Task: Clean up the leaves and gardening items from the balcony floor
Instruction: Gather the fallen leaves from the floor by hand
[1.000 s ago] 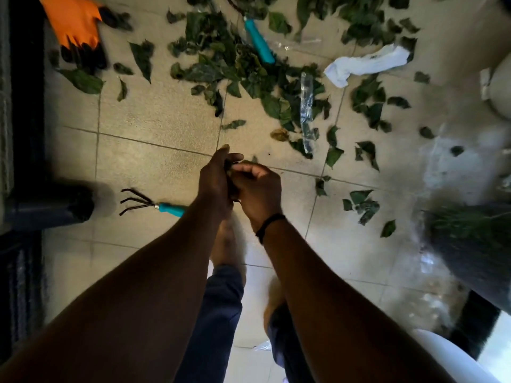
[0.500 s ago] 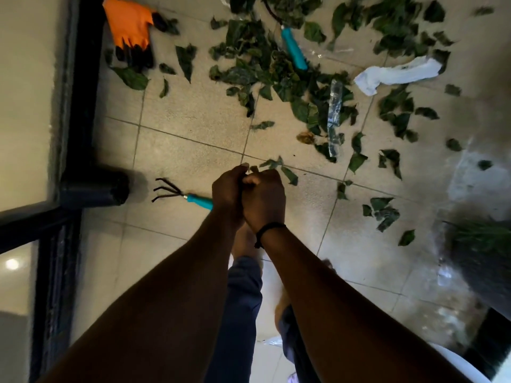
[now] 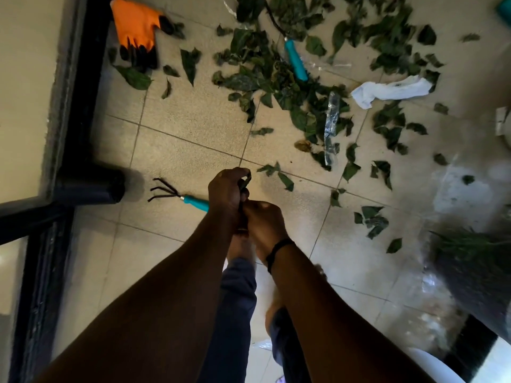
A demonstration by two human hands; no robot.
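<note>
Green leaves (image 3: 276, 87) lie scattered over the tiled balcony floor, thickest at the top centre. A small hand rake with a teal handle (image 3: 193, 203) lies left of my hands. Among the leaves sits a second teal-handled tool (image 3: 296, 60). An orange glove (image 3: 135, 23) rests at the top left. My left hand (image 3: 226, 192) is closed around a small dark thing (image 3: 245, 180) that I cannot identify. My right hand (image 3: 262, 222) is pressed against it from below, fingers curled onto the same thing.
A white cloth (image 3: 392, 91) and a clear plastic wrapper (image 3: 331, 117) lie among the leaves. A black door frame (image 3: 80, 92) and a black cylinder (image 3: 91, 186) border the left. A dark pot with a plant (image 3: 475, 261) stands at the right. My feet are below my hands.
Both hands stayed together. My right hand slid lower, under the left. The view shifted so the door frame now shows at the left.
</note>
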